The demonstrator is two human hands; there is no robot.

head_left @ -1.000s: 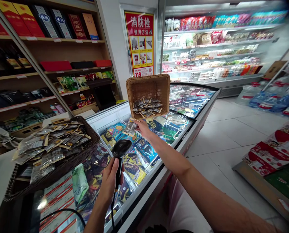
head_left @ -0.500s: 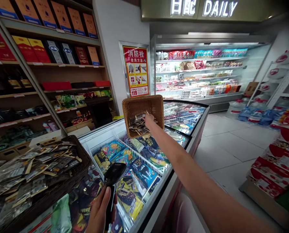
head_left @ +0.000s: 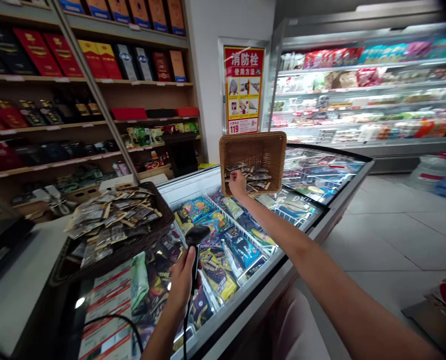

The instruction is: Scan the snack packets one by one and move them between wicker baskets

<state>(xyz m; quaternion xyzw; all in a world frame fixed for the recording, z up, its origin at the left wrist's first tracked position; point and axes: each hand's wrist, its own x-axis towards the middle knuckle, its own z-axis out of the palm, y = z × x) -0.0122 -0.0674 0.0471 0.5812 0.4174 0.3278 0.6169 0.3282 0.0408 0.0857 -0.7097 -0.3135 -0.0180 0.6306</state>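
My left hand [head_left: 183,277] is wrapped round the handle of a black barcode scanner [head_left: 197,235], its cord hanging down. The scanner is above the glass-topped chest freezer [head_left: 241,305], which is full of ice cream packs [head_left: 217,272]. My right arm stretches forward, and my right hand [head_left: 238,184] is inside a tan wicker basket [head_left: 253,142] tilted toward me. Its fingers are closed at the small clear packets [head_left: 258,175] lying there and seem to pinch one. A dark wicker basket [head_left: 166,215] to the left is heaped with similar packets [head_left: 114,215].
Red-and-white price sheets [head_left: 108,305] and a green pack [head_left: 139,280] lie near the dark basket. A counter [head_left: 20,290] stands at the left. Shelves of boxes [head_left: 144,90] rise behind. A refrigerated display [head_left: 358,100] and water jugs [head_left: 433,170] are at the right.
The view has turned left and down, so everything appears shifted right. Inside the tan basket, my right hand has moved toward its left side. My left hand still holds the scanner.
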